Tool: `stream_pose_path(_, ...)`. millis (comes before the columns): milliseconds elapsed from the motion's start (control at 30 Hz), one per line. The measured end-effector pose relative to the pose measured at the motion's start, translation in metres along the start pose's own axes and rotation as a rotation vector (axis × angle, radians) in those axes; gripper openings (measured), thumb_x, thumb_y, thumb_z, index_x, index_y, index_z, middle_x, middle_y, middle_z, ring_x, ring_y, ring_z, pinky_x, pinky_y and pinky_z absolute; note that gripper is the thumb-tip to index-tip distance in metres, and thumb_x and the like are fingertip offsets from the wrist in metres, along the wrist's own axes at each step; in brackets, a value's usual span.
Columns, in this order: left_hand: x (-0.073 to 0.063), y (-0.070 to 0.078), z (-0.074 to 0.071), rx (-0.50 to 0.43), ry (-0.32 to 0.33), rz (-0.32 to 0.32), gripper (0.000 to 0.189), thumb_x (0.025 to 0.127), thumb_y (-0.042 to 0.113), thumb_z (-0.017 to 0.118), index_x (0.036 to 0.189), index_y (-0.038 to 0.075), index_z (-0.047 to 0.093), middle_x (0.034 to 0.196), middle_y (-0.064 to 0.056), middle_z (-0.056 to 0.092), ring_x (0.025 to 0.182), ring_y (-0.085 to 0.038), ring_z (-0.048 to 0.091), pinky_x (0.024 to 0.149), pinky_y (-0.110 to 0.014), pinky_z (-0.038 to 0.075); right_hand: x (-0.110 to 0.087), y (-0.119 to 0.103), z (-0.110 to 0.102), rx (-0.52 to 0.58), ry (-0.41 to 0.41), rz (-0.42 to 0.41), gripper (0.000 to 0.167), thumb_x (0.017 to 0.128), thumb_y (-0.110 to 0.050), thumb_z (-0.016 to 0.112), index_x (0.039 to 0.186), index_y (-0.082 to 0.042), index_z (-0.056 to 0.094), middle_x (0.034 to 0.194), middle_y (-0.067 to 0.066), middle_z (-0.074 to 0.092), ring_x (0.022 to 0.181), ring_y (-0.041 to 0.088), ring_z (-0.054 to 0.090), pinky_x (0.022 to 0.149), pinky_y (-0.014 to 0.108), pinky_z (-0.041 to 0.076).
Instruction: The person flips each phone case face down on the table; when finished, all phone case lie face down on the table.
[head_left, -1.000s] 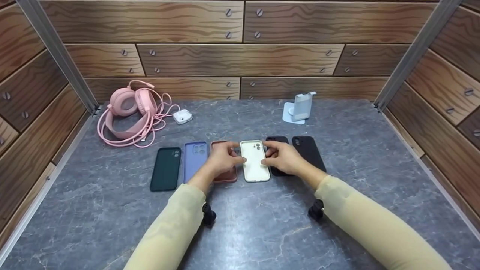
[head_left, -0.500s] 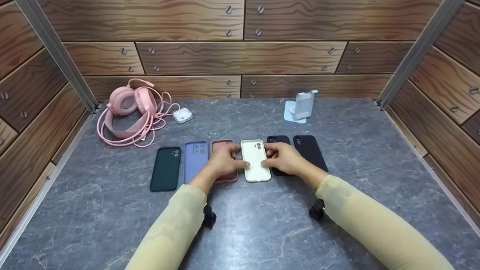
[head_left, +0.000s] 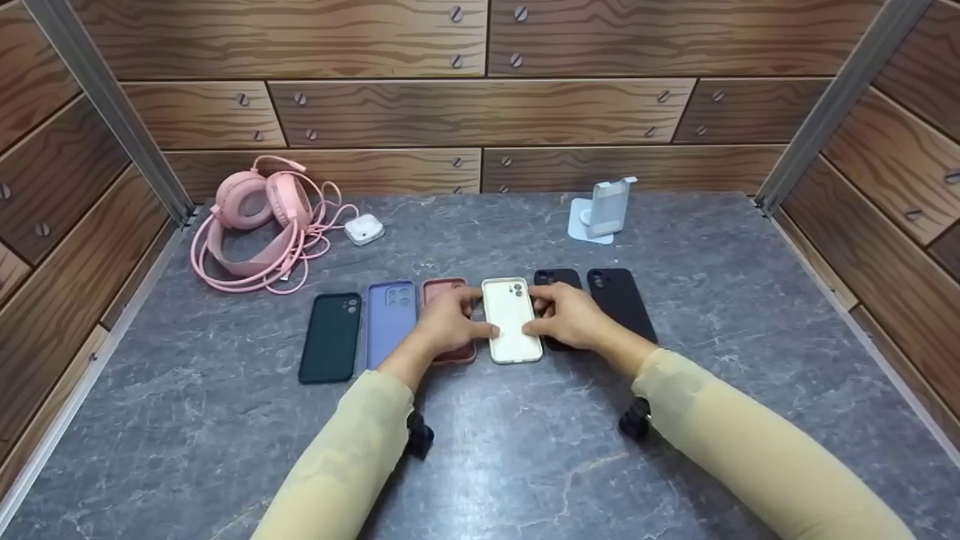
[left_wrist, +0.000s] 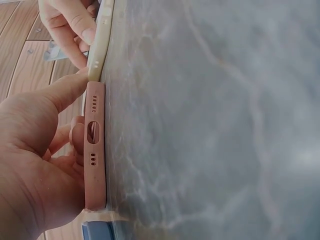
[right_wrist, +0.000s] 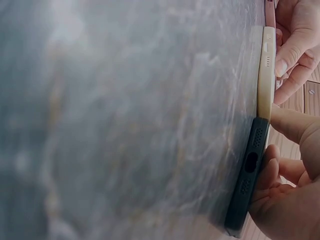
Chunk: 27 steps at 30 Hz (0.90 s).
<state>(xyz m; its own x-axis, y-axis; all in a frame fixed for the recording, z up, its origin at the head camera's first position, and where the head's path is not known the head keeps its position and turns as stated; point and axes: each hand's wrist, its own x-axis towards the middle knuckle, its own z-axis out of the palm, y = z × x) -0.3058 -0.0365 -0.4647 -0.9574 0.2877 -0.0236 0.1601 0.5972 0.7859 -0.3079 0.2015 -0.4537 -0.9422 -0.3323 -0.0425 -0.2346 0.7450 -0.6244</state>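
A cream phone case (head_left: 514,324) lies inner side up on the table between my two hands. My left hand (head_left: 448,321) holds its left edge, thumb low and index finger near the top corner. On the opposite edge my right hand (head_left: 568,315) grips it in the same way, other fingers curled under. Beneath the left hand lies a pink phone case (left_wrist: 95,185), partly covered. A black phone case (right_wrist: 242,195) sits under the right hand. In both wrist views the cream case's bottom edge rests close to the tabletop.
Left in the row are a purple case (head_left: 386,326) and a dark green case (head_left: 330,337); another black case (head_left: 621,304) ends it at right. Behind stand pink headphones (head_left: 255,217), a small white box (head_left: 364,229) and a pale blue phone stand (head_left: 609,210). Wood-patterned walls enclose the table.
The left thumb has slid slightly right, further onto the cream case, and that case has shifted a touch rightward. Both hands otherwise stay in place; the camera view has tilted a little.
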Motion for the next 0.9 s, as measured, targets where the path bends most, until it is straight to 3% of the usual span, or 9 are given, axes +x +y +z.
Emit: stream_pose_path(900, -0.0005, -0.0017, -0.0007, 0.019, -0.005, -0.007, 0.069, 0.084, 0.020, 0.092, 0.145, 0.004, 0.064, 0.103, -0.009, 0.064, 0.097, -0.025, 0.058, 0.096, -0.041, 0.050, -0.0009, -0.0001, 0.0011, -0.015, 0.000, -0.030, 0.062, 0.090, -0.003, 0.077, 0.148, 0.008, 0.056, 0.106, 0.011, 0.062, 0.090, 0.021, 0.063, 0.083, 0.036, 0.054)
